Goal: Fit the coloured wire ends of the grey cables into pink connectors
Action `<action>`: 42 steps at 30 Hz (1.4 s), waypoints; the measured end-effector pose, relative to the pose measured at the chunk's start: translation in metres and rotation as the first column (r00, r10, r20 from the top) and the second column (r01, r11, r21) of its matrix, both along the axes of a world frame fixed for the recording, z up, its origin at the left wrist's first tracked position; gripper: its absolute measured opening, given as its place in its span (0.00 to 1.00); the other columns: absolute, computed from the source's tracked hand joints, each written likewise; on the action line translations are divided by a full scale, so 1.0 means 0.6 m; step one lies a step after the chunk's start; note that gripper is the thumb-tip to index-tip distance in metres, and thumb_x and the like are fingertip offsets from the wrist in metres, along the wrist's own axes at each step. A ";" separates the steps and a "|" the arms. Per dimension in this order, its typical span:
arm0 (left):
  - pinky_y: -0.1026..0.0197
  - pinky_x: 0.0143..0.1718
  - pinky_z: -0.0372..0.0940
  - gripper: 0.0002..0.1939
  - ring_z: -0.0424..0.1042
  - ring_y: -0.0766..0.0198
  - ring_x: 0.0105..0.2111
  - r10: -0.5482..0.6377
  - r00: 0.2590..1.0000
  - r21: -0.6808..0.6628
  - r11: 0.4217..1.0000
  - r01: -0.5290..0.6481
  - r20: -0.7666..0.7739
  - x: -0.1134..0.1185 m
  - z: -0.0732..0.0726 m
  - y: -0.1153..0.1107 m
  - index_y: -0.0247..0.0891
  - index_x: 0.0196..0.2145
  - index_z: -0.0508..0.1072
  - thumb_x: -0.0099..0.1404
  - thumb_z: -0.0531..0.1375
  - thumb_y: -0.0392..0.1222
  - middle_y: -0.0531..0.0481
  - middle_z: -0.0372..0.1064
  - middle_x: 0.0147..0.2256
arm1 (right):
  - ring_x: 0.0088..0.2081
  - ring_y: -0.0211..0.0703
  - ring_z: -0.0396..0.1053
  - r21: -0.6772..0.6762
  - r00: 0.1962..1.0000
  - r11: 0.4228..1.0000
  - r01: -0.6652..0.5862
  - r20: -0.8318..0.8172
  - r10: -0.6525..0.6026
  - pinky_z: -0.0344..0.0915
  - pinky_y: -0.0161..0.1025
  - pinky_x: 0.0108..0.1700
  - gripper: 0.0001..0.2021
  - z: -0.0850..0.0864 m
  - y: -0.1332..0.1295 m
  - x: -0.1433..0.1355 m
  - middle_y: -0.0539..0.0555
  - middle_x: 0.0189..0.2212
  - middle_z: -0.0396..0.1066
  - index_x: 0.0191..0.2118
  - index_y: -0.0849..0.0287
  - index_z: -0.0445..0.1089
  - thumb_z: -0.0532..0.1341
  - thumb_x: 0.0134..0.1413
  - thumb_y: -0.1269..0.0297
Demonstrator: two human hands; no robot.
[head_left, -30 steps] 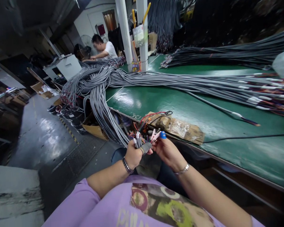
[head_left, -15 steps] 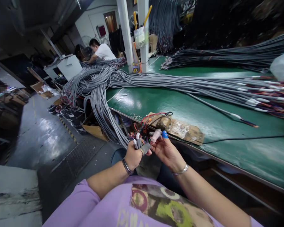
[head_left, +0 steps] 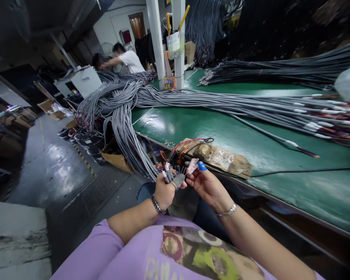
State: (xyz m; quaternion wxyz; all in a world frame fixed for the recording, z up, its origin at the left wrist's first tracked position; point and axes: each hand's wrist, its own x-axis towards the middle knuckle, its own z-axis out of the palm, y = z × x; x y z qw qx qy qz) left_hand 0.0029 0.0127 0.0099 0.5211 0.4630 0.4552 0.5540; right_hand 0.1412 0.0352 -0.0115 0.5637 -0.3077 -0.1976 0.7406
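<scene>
My left hand (head_left: 165, 191) is closed round the ends of several grey cables (head_left: 168, 172) with white-wrapped tips. A grey cover sits on its thumb, and thin coloured wires (head_left: 181, 169) fan out just beyond it. Close by on the right, my right hand (head_left: 205, 186) has its fingers pinched at the end of a thin wire; the exact grip is partly hidden. One of its digits has a blue tip and another is wrapped in a whitish covering. The grey cable bundle (head_left: 140, 149) runs from my left hand up onto the table.
A green table (head_left: 192, 124) carries long grey cables (head_left: 221, 102) and a darker bundle (head_left: 280, 72). At its near edge lies a taped cardboard piece (head_left: 230, 161) with red and black leads. A co-worker (head_left: 131, 62) in white bends over cables at the back left.
My right hand has shifted very slightly, staying beside the wires. My left hand keeps its hold on the cables. The co-worker's arm has stretched out to the left.
</scene>
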 end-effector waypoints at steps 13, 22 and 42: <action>0.64 0.24 0.65 0.16 0.68 0.67 0.18 0.006 1.000 -0.011 1.000 -0.006 0.011 0.004 0.011 0.000 0.34 0.19 0.71 0.52 0.66 0.49 0.50 0.70 0.17 | 0.26 0.36 0.67 0.009 0.999 0.999 -0.051 -0.015 0.051 0.68 0.36 0.32 0.17 -0.001 0.004 -0.003 0.50 0.26 0.73 0.31 0.58 0.74 0.68 0.43 0.48; 0.64 0.22 0.64 0.16 0.67 0.68 0.17 -0.013 1.000 -0.037 0.999 0.013 0.005 0.005 0.002 0.004 0.34 0.20 0.69 0.49 0.68 0.49 0.51 0.70 0.17 | 0.28 0.36 0.69 -0.069 0.990 0.998 0.005 -0.142 -0.015 0.67 0.35 0.34 0.12 -0.004 0.012 -0.012 0.47 0.25 0.74 0.29 0.56 0.73 0.69 0.45 0.53; 0.64 0.25 0.63 0.18 0.72 0.63 0.24 -0.072 0.993 -0.133 0.987 0.085 0.097 -0.038 0.002 -0.005 0.32 0.26 0.75 0.49 0.67 0.53 0.46 0.74 0.22 | 0.30 0.39 0.71 -0.054 0.996 0.995 -0.080 -0.033 0.078 0.70 0.38 0.35 0.14 -0.043 -0.025 0.029 0.52 0.32 0.75 0.30 0.53 0.74 0.66 0.46 0.47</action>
